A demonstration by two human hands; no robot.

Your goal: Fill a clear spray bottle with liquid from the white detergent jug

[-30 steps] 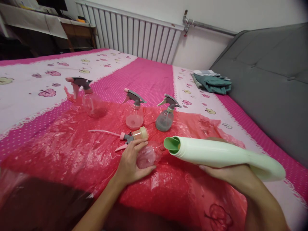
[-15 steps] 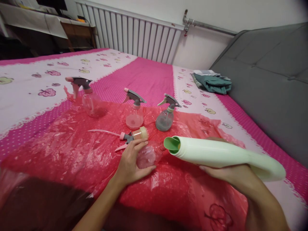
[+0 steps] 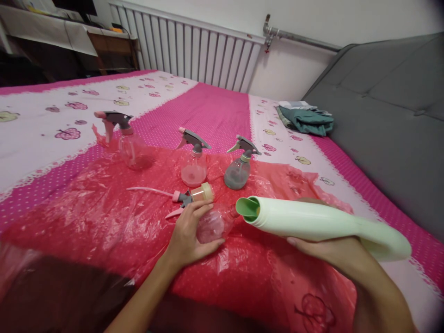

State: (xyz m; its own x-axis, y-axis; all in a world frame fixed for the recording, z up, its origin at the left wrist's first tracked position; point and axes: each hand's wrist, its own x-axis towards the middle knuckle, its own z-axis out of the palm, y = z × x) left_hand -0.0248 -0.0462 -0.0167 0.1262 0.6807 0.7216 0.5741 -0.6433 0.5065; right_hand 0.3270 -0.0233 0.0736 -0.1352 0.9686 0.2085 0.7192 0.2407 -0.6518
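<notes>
My left hand [image 3: 190, 233] is wrapped round a clear pink spray bottle without its head [image 3: 214, 224], which tilts with its neck to the right. My right hand [image 3: 326, 252] grips a pale green jug [image 3: 305, 219] from below, held on its side. The jug's green spout [image 3: 248, 208] meets or nearly meets the bottle's neck; I cannot tell if liquid flows. Just beyond my left hand lies a spray head [image 3: 183, 198] with a pink tube, touching or close to a small jar with a cream lid [image 3: 204, 192].
Three spray bottles with heads stand behind: a pink one at left [image 3: 130, 148], a pink one in the middle [image 3: 194, 169] and a grey one [image 3: 238, 171]. Red plastic sheeting [image 3: 104, 208] covers the bed. Folded cloths [image 3: 305, 118] lie by the grey headboard [image 3: 391, 92].
</notes>
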